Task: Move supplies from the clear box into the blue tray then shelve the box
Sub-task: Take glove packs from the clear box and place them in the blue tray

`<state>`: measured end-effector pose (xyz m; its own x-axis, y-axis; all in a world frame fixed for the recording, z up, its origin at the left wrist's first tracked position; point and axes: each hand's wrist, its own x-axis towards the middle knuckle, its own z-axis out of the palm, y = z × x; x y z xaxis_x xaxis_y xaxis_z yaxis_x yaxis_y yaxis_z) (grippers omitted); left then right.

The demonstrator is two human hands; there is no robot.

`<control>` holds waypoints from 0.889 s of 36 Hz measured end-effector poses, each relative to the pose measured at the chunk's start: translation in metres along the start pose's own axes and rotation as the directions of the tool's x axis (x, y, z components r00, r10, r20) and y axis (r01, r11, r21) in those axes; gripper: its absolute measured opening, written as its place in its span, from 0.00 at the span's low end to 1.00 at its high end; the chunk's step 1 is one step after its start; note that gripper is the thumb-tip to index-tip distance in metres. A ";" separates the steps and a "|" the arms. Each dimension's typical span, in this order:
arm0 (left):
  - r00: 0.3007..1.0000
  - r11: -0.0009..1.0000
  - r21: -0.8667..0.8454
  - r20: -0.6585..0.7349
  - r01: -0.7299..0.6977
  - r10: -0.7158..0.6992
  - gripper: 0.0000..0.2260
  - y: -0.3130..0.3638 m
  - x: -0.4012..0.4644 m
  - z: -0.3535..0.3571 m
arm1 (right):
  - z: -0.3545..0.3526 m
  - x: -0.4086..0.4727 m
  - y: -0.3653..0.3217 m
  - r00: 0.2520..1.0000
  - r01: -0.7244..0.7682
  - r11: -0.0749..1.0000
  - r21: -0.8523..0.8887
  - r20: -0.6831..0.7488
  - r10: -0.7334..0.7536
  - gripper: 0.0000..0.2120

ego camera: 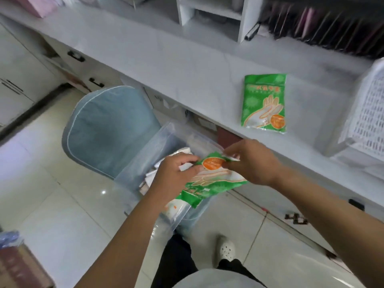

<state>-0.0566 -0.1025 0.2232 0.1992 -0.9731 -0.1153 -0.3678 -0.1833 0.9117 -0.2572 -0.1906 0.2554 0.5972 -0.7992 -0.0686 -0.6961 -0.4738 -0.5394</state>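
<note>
A clear plastic box (143, 154) rests on a blue chair (108, 129) below the counter, with white packets inside it. Over the box, both hands hold a green glove packet (216, 183) with an orange circle. My left hand (176, 175) grips its left side and my right hand (249, 161) pinches its upper edge. A second green glove packet (264, 102) lies flat on the white counter. No blue tray is recognisable; a pale perforated tray (365, 109) stands at the counter's right end.
The white counter (166, 65) runs diagonally, with a white shelf unit (209, 15) at the back and dark folders (324, 23) to its right. Drawers with black handles (75, 56) sit under the counter. The floor is glossy white tile.
</note>
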 end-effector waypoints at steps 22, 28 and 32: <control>0.921 0.314 -0.869 0.333 0.384 -0.205 0.12 0.067 0.009 0.098 | -0.015 -0.102 0.033 0.740 0.139 -0.025 0.990 -0.087 0.667 0.05; 0.919 0.570 -0.724 0.349 0.388 -0.183 0.14 0.046 0.038 0.081 | -0.025 -0.100 0.068 0.749 -0.073 0.072 0.995 0.007 0.662 0.13; 0.903 0.709 -0.586 0.391 0.391 -0.175 0.20 0.046 0.067 0.068 | -0.051 -0.077 0.085 0.791 -0.123 0.204 0.971 -0.028 0.611 0.16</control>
<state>-0.1217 -0.1851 0.2305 -0.1113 -0.9017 -0.4179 0.3496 -0.4291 0.8328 -0.3830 -0.1878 0.2573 0.0363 -0.9322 -0.3601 0.1722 0.3608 -0.9166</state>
